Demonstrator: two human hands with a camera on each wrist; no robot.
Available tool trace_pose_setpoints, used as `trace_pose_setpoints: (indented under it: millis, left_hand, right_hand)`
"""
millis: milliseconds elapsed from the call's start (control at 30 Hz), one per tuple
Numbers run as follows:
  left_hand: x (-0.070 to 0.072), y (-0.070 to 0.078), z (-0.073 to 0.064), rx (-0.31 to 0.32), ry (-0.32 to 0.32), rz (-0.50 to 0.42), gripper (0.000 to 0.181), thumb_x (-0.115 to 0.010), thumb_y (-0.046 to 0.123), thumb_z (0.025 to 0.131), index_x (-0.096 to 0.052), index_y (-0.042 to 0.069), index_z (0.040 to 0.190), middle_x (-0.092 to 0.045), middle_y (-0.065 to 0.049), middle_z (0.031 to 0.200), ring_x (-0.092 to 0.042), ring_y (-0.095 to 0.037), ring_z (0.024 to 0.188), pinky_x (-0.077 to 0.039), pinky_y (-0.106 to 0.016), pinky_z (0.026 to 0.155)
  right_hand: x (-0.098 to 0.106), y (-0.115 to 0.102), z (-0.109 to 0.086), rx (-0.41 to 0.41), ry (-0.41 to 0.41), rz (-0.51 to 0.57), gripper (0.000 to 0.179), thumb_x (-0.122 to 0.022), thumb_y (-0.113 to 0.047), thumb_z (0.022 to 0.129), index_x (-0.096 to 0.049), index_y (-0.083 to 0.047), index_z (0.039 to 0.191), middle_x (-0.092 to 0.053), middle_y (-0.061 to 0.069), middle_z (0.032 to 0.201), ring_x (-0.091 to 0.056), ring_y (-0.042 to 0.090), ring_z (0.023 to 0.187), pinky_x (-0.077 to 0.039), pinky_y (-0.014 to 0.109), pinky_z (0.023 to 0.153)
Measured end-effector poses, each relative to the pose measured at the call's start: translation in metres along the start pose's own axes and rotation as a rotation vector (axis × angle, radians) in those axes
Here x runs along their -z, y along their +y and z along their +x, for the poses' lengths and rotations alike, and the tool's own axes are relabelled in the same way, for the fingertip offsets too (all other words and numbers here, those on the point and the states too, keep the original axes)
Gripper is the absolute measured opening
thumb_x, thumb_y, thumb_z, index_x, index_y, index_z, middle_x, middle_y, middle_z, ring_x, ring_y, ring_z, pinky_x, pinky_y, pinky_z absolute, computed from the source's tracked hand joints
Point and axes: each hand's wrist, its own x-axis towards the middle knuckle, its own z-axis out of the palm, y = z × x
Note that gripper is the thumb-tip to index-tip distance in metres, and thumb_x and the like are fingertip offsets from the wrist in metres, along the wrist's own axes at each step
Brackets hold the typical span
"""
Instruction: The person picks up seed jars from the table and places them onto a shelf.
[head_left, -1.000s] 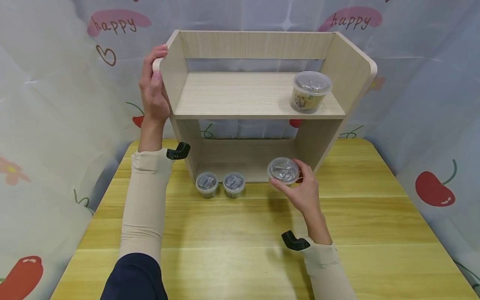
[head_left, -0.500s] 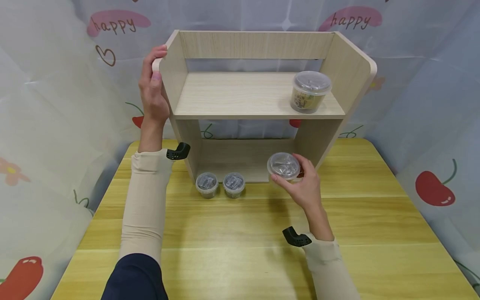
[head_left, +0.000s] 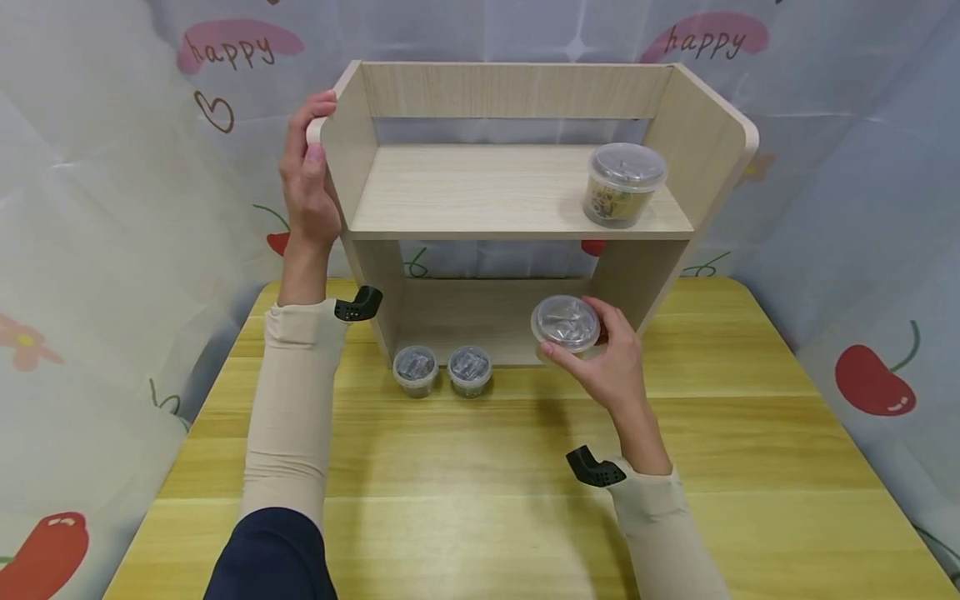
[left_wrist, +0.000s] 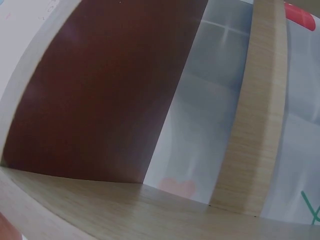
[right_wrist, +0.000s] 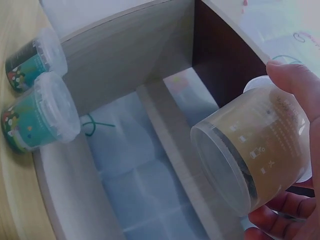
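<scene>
A pale wooden two-tier shelf (head_left: 480, 187) stands on the table. My left hand (head_left: 309, 187) grips the front edge of its left side panel near the top; in the left wrist view the inside of the shelf (left_wrist: 245, 125) fills most of the frame. Between thumb and fingers, my right hand (head_left: 611, 362) holds a clear-lidded plastic tub (head_left: 566, 323) in front of the lower tier. The right wrist view shows this tub (right_wrist: 260, 145) tilted, with a tan printed wrap and its clear bottom towards the camera.
Two smaller lidded tubs, the left one (head_left: 416, 371) and the right one (head_left: 470, 371), stand on the wooden table (head_left: 465, 517) at the shelf's front edge. Another tub (head_left: 622, 185) sits at the right end of the upper tier. A printed cloth (head_left: 847, 208) hangs around the table.
My right hand has moved a little up and forward with the tub, which now overlaps more of the lower tier in the head view. My left hand keeps its place on the panel.
</scene>
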Motion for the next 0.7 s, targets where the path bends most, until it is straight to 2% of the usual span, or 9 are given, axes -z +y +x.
trace_pose_setpoints:
  millis: [133,467,700]
  left_hand:
    - [0.000,0.001,0.000,-0.005,0.004,0.004,0.047,-0.032,0.017,0.085,-0.051,-0.009,0.120,-0.050,-0.020,0.134,-0.041,-0.024,0.131,-0.028,-0.036,0.112]
    - [-0.002,0.003,0.000,-0.012,-0.007,0.001,0.048,-0.031,0.016,0.085,-0.049,-0.010,0.121,-0.049,-0.021,0.135,-0.042,-0.024,0.129,-0.030,-0.037,0.111]
    - [-0.001,0.002,0.000,-0.014,-0.009,0.015,0.048,-0.031,0.016,0.086,-0.049,-0.010,0.121,-0.049,-0.022,0.135,-0.041,-0.024,0.130,-0.029,-0.036,0.111]
  right_hand:
    - [0.000,-0.005,0.004,0.033,0.004,-0.001,0.080,-0.091,-0.025,0.062,-0.057,0.000,0.130,-0.061,0.015,0.114,-0.054,0.022,0.093,-0.044,0.035,0.074]
    - [-0.003,-0.016,0.012,0.113,0.023,0.007,0.079,-0.091,-0.027,0.060,-0.059,0.001,0.127,-0.063,0.014,0.106,-0.055,0.022,0.088,-0.041,0.023,0.071]
    - [-0.003,-0.017,0.016,0.168,0.039,-0.002,0.079,-0.089,-0.029,0.060,-0.060,0.002,0.126,-0.064,0.014,0.104,-0.056,0.023,0.087,-0.042,0.024,0.070]
